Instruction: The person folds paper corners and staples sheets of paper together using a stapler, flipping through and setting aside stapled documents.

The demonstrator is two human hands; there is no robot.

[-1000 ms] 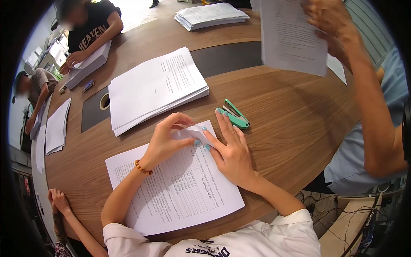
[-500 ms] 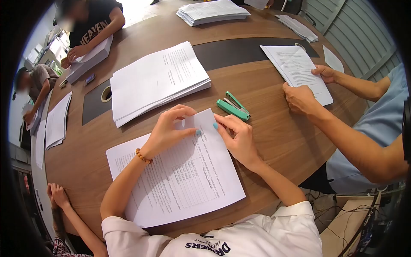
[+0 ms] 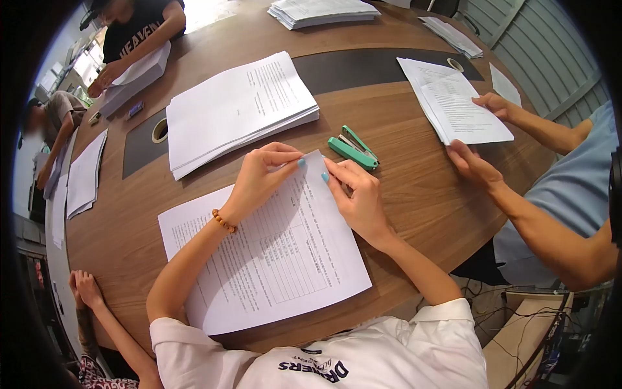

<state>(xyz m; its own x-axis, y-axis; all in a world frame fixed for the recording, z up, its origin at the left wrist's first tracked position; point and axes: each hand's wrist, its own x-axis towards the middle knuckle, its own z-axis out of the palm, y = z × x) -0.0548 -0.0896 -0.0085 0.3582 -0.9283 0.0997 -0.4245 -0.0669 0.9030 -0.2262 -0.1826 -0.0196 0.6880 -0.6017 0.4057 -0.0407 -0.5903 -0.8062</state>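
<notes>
Printed sheets of paper (image 3: 259, 266) lie in front of me, with text and a table on the top page. At their far corner, my left hand (image 3: 269, 168) pinches the paper's edge between thumb and fingers. My right hand (image 3: 353, 191) grips the same corner from the right side, thumb on top. How many sheets the fingers hold I cannot make out. Just beyond my right hand rests a green stapler (image 3: 353, 151), its top arm raised. A thick stack of printed paper (image 3: 243, 110) sits past my left hand.
On the right a co-worker's hands (image 3: 476, 162) hold printed sheets (image 3: 453, 104). Another person (image 3: 139, 32) leans over a paper stack (image 3: 139, 78) at the far left. More paper stands at the back (image 3: 324, 11). A tape roll (image 3: 160, 131) lies by the dark table inlay.
My left fingers have closed more tightly on the paper's corner, beside my right hand. The co-worker's near hand on the right has loosened and shifted along their sheets.
</notes>
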